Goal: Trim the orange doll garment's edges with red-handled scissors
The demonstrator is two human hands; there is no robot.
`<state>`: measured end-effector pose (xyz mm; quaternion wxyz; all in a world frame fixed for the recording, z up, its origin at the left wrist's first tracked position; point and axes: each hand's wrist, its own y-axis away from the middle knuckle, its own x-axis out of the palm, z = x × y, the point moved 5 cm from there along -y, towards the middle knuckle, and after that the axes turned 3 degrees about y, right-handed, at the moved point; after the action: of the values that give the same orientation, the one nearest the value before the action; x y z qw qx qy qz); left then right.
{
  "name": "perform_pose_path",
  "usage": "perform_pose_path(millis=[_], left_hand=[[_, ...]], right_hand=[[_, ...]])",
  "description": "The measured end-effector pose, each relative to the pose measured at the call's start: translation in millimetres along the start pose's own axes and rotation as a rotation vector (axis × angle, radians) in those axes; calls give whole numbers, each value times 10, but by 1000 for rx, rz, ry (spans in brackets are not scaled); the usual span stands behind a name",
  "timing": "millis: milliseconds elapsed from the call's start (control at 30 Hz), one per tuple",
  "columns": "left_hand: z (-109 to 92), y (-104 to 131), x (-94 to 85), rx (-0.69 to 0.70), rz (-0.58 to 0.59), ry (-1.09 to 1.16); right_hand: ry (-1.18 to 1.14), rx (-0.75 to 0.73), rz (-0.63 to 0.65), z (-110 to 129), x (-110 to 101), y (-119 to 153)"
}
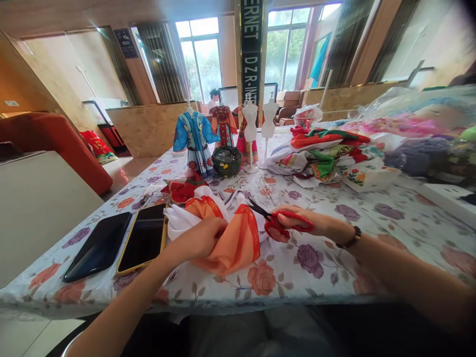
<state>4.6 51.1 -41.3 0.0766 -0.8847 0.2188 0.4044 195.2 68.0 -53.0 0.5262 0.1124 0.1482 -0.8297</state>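
Note:
My left hand (209, 237) is closed on a piece of orange fabric (232, 246) with a red patterned border. White cloth (177, 223) lies bunched under and around it. In my right hand (293, 222) is a pair of scissors with red handles (273, 232); their dark blades point left and lie against the edge of the cloth. Whether the blades have fabric between them I cannot tell. A red piece of fabric (185, 191) rests just behind the white cloth. My left fingertips are partly hidden in the folds.
Two phones, a black one (97, 245) and a yellow-cased one (143, 240), lie at left on the flowered tablecloth (310, 260). Behind stand a blue miniature robe (196, 139), a dark woven basket (226, 161) and white mannequins (250, 121). Colourful fabrics (327, 148) are heaped at right. A person (213, 100) sits far back.

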Motion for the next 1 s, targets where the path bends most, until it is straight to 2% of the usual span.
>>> perform_pose_path(millis=[100,233,467,667,800,1000], left_hand=[[-17,-12,47,8,99,26],[-27,-41,-45,18,79,72],[-77,-10,-483,28,-242,170],[-208,199,-810,171,-611,354],[-233,296,-892,238,-776,461],[-331,361,-894,351,-858,499]], right_hand=[[-1,16,-23,-22,-22,-4],[-10,64,-69,-23,-41,-16],[-29,98,-92,-23,-28,-21],[-36,109,-91,-72,-24,-11],[-68,132,-121,-83,8,-44],[-71,149,-137,-50,62,-88]])
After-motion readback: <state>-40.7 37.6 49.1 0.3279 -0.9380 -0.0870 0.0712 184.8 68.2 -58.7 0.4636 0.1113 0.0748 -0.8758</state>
